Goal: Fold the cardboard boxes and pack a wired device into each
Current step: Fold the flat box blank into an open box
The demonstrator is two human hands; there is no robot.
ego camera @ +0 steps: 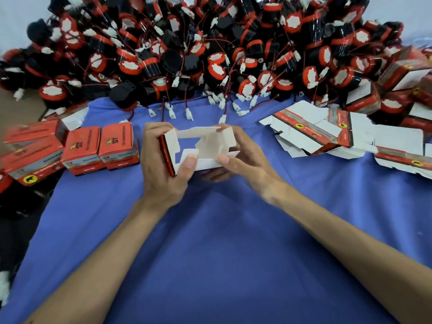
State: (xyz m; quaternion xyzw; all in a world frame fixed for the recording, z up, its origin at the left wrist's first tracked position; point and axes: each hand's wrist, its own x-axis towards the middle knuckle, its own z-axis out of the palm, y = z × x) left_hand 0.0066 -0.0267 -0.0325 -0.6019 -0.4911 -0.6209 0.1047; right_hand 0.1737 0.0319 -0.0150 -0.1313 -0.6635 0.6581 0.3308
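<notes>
Centrally in the head view, the left hand (163,164) curls round the red left end of a half-folded cardboard box (208,141) and the right hand (238,160) pinches its right end, white inside up, flaps open, above the blue bench (222,242). Closed boxes (119,146) at left read "ST"; the smaller print is blurred. Flat boxes (315,134) lie at right, and wired devices (210,43) are heaped behind.

A blue cloth (222,242) spreads wide, smooth but for a few soft creases. A pale wall (16,10) shows at the top left corner. By the left edge lies a tan surface (21,108). Below it is dark floor (16,230) with a blurred white scrap (3,284).
</notes>
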